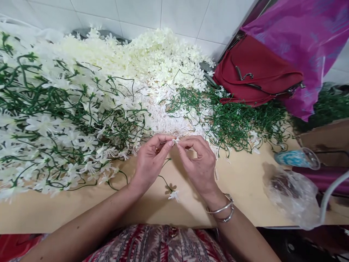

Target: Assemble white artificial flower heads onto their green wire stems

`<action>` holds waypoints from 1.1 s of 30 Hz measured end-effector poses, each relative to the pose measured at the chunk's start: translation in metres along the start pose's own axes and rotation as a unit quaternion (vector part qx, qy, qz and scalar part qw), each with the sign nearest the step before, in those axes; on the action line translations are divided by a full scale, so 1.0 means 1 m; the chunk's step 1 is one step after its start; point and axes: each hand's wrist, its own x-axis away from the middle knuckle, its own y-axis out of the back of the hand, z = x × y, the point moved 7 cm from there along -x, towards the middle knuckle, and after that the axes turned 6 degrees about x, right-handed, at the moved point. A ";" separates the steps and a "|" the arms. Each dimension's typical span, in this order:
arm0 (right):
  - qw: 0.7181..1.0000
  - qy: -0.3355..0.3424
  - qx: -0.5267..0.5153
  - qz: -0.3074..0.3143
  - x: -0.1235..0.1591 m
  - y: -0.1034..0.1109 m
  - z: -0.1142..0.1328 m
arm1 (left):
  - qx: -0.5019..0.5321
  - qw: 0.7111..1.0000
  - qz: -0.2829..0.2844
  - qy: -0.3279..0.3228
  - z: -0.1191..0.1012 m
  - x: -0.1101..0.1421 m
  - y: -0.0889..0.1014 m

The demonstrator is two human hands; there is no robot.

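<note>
White flowers [87,142] are lying heaped within easy reach, the left hand [148,162] is pinching a small white blossom [176,140] above the table [245,189], and the right hand [200,163] is pinching its other side, apparently to steady it.

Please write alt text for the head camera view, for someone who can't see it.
Left hand and right hand pinch a small white flower piece above a tan table. Beyond lie heaped white flowers and green stems, with a red bag behind at right.
</note>
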 end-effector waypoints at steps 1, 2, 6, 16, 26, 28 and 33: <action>1.000 -0.009 -0.007 0.003 0.000 0.000 -0.001 | 0.002 1.000 0.002 0.007 0.002 0.000 0.000; 1.000 -0.020 -0.016 0.006 0.000 -0.001 -0.002 | 0.004 1.000 0.003 0.014 0.003 0.000 -0.001; 0.996 -0.066 -0.056 0.011 0.001 -0.003 -0.006 | 0.012 0.999 0.004 0.036 0.005 0.000 -0.002; 0.955 -0.162 -0.243 0.055 0.002 -0.016 -0.035 | 0.079 0.991 0.050 0.091 0.009 -0.001 -0.008; 0.928 -0.193 -0.317 0.033 -0.002 -0.011 -0.053 | -0.204 0.972 0.115 -0.032 -0.022 0.001 -0.002; 0.925 -0.195 -0.324 0.037 -0.003 -0.010 -0.057 | -0.356 0.917 0.157 -0.093 -0.029 0.009 -0.005; 0.929 -0.161 -0.332 0.041 -0.005 -0.005 -0.060 | -0.608 0.755 0.198 -0.143 -0.024 0.029 -0.014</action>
